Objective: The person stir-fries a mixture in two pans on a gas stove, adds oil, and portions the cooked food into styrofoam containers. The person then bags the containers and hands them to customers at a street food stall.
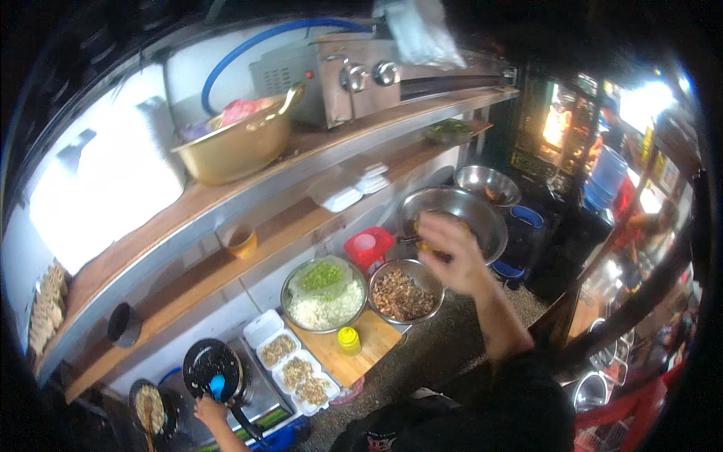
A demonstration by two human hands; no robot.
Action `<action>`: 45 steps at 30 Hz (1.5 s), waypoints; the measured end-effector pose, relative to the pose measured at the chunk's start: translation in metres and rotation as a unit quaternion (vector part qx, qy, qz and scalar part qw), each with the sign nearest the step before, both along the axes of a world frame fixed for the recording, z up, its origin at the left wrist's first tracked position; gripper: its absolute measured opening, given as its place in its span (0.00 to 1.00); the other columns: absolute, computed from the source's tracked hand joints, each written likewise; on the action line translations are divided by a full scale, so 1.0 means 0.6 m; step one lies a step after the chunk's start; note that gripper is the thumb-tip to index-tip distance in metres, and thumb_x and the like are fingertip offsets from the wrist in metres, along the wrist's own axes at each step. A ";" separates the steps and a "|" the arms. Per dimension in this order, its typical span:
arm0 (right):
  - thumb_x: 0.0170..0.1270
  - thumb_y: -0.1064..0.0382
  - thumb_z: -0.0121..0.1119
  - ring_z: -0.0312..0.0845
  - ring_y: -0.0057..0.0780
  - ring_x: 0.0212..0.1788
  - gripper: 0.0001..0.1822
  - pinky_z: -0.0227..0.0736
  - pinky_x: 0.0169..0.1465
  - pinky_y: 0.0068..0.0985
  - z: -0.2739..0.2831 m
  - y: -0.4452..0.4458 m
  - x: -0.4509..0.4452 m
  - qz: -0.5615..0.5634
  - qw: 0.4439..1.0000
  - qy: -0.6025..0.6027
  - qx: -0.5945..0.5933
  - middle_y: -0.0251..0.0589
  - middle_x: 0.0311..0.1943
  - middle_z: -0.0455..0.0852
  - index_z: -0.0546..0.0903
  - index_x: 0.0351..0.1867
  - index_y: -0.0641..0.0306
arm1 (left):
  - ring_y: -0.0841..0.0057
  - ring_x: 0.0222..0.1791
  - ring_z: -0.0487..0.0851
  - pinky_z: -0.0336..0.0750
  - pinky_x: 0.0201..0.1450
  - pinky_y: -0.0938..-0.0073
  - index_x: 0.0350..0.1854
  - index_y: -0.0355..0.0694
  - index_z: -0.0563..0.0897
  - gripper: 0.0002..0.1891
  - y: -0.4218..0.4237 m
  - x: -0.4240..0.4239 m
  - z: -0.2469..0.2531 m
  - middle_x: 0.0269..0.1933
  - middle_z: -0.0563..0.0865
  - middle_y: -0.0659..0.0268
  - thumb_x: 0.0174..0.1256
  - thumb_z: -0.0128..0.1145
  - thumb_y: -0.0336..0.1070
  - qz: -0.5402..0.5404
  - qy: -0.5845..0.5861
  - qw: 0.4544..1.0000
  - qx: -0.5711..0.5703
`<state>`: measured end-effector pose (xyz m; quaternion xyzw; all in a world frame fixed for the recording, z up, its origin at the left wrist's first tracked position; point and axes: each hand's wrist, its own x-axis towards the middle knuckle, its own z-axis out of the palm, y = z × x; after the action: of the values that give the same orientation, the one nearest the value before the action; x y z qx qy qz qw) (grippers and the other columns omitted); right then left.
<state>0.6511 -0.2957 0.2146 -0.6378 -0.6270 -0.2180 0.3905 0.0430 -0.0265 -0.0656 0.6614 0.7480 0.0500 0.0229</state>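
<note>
My left hand (210,411) grips a blue spatula (217,385) whose head rests in a black frying pan (204,361) on the stove. My right hand (452,254), blurred, is raised with its fingers apart and nothing in it, in front of a large steel bowl (491,226). Near it stands a smaller bowl of browned chopped food (404,296). A bowl of white chopped food (330,305) has a bag of chopped greens (322,277) on top. Foam containers (296,370) hold portions of food beside the stove. A yellow squeeze bottle (349,340) stands on a wooden board (339,367).
A second pan (148,408) of food with a wooden utensil stands at far left. A red kitchen scale (370,244) is behind the bowls. Shelves above hold a golden pot (234,152), a cup (241,240) and foam containers (343,199). A person (613,133) is in the background.
</note>
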 end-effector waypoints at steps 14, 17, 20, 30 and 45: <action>0.58 0.59 0.70 0.90 0.46 0.40 0.19 0.83 0.46 0.38 0.480 0.185 0.354 -0.127 0.936 -0.160 0.286 0.56 0.39 0.90 0.89 0.51 0.61 | 0.44 0.45 0.84 0.78 0.48 0.53 0.49 0.29 0.85 0.16 -0.259 0.236 0.169 0.45 0.86 0.45 0.57 0.66 0.26 -0.174 -0.211 0.939 0.210; 0.58 0.54 0.72 0.90 0.42 0.37 0.20 0.82 0.45 0.35 0.481 0.140 0.380 -0.133 0.954 -0.159 0.218 0.52 0.35 0.91 0.89 0.47 0.63 | 0.44 0.44 0.85 0.79 0.49 0.52 0.46 0.29 0.85 0.16 -0.319 0.317 0.177 0.44 0.86 0.45 0.55 0.68 0.27 -0.168 -0.200 0.951 0.163; 0.61 0.52 0.70 0.88 0.50 0.37 0.18 0.81 0.46 0.38 0.415 0.110 0.407 -0.052 0.986 -0.139 0.071 0.54 0.34 0.90 0.89 0.45 0.63 | 0.46 0.44 0.87 0.81 0.51 0.56 0.47 0.31 0.87 0.16 -0.362 0.445 0.200 0.46 0.88 0.45 0.55 0.70 0.28 -0.202 -0.218 0.943 0.148; 0.57 0.51 0.79 0.80 0.32 0.28 0.16 0.74 0.34 0.30 -0.159 -0.062 0.145 0.357 0.849 0.274 -0.278 0.41 0.29 0.87 0.89 0.32 0.61 | 0.49 0.57 0.82 0.75 0.63 0.52 0.55 0.33 0.81 0.26 -0.468 0.849 0.259 0.56 0.83 0.49 0.52 0.74 0.34 -0.486 -0.310 0.783 0.232; 0.62 0.58 0.72 0.88 0.50 0.49 0.16 0.80 0.56 0.37 -0.326 -0.030 0.332 0.493 0.696 0.068 -0.517 0.54 0.49 0.90 0.88 0.48 0.63 | 0.50 0.33 0.88 0.81 0.35 0.54 0.53 0.40 0.82 0.19 -0.487 0.754 0.206 0.35 0.88 0.51 0.57 0.61 0.23 -0.359 -0.414 0.819 0.170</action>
<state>0.8502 -0.3138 0.0188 -0.3515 -0.8372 0.4087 0.0922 0.4954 -0.3188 0.0581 0.7934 0.3571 0.4339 0.2341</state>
